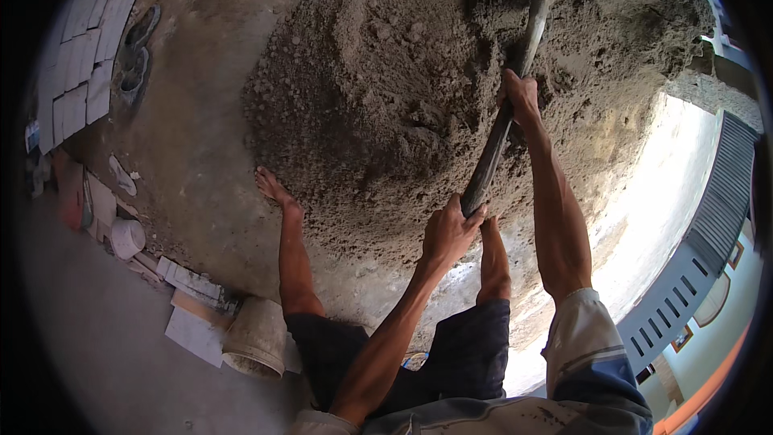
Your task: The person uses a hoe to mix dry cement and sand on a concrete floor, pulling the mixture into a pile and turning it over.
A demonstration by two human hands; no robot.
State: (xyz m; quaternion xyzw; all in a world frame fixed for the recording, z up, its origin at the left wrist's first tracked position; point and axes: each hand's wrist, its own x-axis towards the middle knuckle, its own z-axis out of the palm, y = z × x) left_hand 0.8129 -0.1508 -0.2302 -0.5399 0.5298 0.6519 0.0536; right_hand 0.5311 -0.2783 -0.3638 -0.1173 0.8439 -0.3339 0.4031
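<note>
A hoe with a long wooden handle [490,160] slants from my body toward the upper right. My left hand [452,231] wraps around its near end. Farther along the shaft, my right hand [520,95] grips it below the head. The dark hoe blade [496,1] rests against the sandy mix at the far side, and its lower edge cannot be made out. Under and around the tool spreads a broad heap of damp grey-brown sand or mortar [386,78], with loose lumps along its left side.
My bare foot [275,186] stands at the heap's left edge. A dirty bucket [253,335] lies tipped near my left leg, with a smaller white bucket [127,239] beyond it. Stacked pale tiles [84,60] and a pair of sandals [136,60] are at left.
</note>
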